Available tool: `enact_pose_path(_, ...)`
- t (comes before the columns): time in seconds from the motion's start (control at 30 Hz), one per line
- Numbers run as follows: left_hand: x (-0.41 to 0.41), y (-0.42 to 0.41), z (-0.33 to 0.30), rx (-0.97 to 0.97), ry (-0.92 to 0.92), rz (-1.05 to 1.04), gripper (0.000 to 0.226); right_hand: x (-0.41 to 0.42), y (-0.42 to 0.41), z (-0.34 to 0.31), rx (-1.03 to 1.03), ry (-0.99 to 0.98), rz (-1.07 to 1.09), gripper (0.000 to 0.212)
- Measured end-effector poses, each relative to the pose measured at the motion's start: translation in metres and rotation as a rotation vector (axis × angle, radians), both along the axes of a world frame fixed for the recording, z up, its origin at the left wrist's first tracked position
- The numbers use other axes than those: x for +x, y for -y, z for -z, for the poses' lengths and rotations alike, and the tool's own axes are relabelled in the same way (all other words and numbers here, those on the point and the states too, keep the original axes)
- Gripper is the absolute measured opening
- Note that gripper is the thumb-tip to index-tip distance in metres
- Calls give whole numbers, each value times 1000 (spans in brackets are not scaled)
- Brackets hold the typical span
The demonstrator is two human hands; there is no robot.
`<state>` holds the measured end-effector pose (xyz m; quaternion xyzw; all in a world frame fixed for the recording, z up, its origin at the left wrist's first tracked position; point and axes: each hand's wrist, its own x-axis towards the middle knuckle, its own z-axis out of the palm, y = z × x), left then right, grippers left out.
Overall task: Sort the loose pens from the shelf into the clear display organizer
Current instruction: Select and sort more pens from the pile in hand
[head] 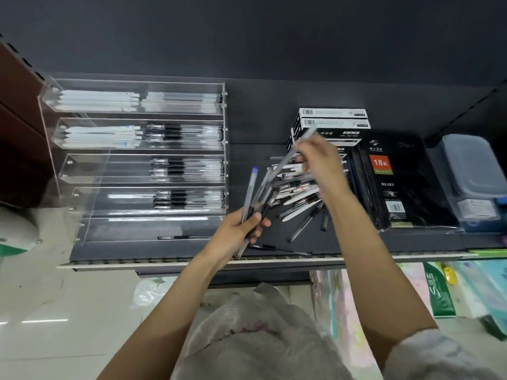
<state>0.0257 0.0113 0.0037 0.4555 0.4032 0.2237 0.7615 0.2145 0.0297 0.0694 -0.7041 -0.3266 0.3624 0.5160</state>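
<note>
A clear acrylic organizer (49,149) with several tiers stands at the left of the dark shelf; its tiers hold rows of pens, and one pen (175,237) lies in the lowest tier. A pile of loose pens (297,194) lies on the shelf to its right. My left hand (241,231) grips a bundle of several pens (253,193), one with a blue tip, just right of the organizer. My right hand (319,157), blurred, hovers above the pile and pinches a single pen (288,157) that slants up to the right.
Behind the pile stand stacked white-and-black pen boxes (334,123). Black diary notebooks (395,185) lie to the right, then a grey-blue plastic box (472,174). Two pens (279,249) lie near the shelf's front edge (164,263). Plastic bags (258,330) sit on the floor below.
</note>
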Motion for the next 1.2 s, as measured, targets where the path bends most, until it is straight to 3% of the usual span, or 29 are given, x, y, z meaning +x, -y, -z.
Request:
enact_pose_path(0.07, -8, 2, 2, -113, 56, -97, 17, 10, 11, -13, 234, -49, 178, 5)
enact_pose_path(0.17, -13, -4, -2, -263, 182, -265, 20, -14, 39, -15, 415, 201, 118, 15)
enact_pose_path(0.3, -10, -10, -15, -302, 302, -385, 21, -69, 68, 24, 447, 582, -107, 6)
enact_pose_path(0.53, -12, -12, -27, -325, 376, -433, 27, -116, 64, 54, 354, 942, -155, 13)
enact_pose_path(0.73, -19, -10, -29, -306, 337, -444, 21, -128, 67, 56, 285, 879, -182, 30)
enact_pose_path(0.9, -29, -11, -26, -275, 352, -457, 20, -135, 66, 53, 263, 789, -148, 21)
enact_pose_path(1.2, -40, -10, -26, -91, 323, -439, 24, -135, 59, 36, 99, 361, -96, 12)
